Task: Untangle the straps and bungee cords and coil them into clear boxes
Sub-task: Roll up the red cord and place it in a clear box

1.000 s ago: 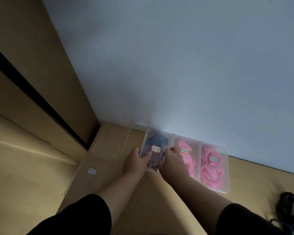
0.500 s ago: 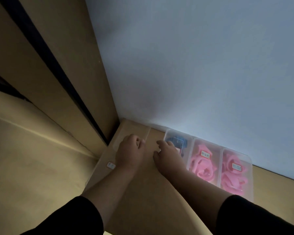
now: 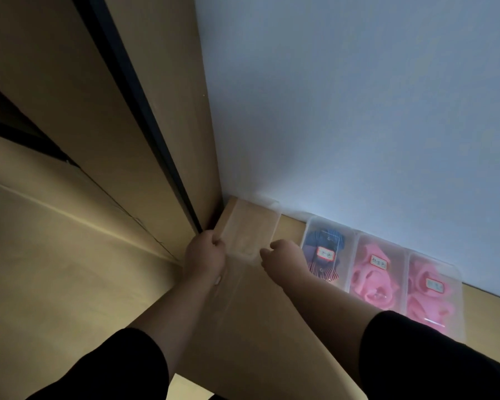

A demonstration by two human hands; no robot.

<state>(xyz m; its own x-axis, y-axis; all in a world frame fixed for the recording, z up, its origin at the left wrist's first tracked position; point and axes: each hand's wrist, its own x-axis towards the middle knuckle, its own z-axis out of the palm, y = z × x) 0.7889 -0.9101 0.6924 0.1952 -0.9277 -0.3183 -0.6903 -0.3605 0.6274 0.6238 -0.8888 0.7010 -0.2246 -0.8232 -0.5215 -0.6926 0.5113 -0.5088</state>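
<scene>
An empty clear box [image 3: 250,226] lies in the far left corner of the wooden shelf [image 3: 251,327], against the wall. My left hand [image 3: 205,255] grips its near left corner with curled fingers. My right hand [image 3: 283,255] holds its near right corner. To the right stand three lidded clear boxes in a row. The first [image 3: 325,249] holds dark blue and striped straps, the second [image 3: 374,267] and third [image 3: 432,293] hold pink coils. Each carries a small label.
A pale wall [image 3: 358,111] backs the shelf. A tall wooden panel with a dark gap [image 3: 145,119] rises at the left, close to the empty box. A wooden floor [image 3: 55,269] lies lower left.
Both hands left the blue-strap box, now set beside the pink boxes, and moved left to take hold of the empty clear box in the corner. The view swung left.
</scene>
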